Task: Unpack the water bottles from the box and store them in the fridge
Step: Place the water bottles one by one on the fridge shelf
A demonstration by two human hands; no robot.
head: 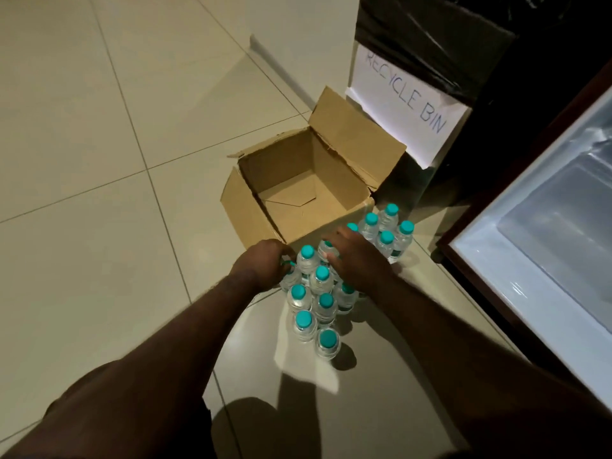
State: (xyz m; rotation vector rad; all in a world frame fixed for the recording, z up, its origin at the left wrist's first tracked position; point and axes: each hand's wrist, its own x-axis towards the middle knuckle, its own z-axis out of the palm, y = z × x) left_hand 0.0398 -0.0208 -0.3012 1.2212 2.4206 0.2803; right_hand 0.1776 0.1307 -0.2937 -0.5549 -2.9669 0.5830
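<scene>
An open cardboard box (298, 180) stands on the tiled floor with nothing visible inside. In front of it, several small clear water bottles (323, 299) with teal caps stand upright in a cluster, and a second group of bottles (385, 231) stands to the right near the fridge. My left hand (261, 265) grips the top of a bottle at the cluster's left edge. My right hand (356, 255) curls over the top of a bottle at the back of the cluster. The fridge (546, 226) stands open at the right, its white interior lit.
A bin (430, 38) lined with a black bag and bearing a paper sign reading "RECYCLE BIN" (405, 104) stands behind the box. The dark fridge frame (470, 276) runs along the right. Pale floor tiles (99, 160) spread to the left.
</scene>
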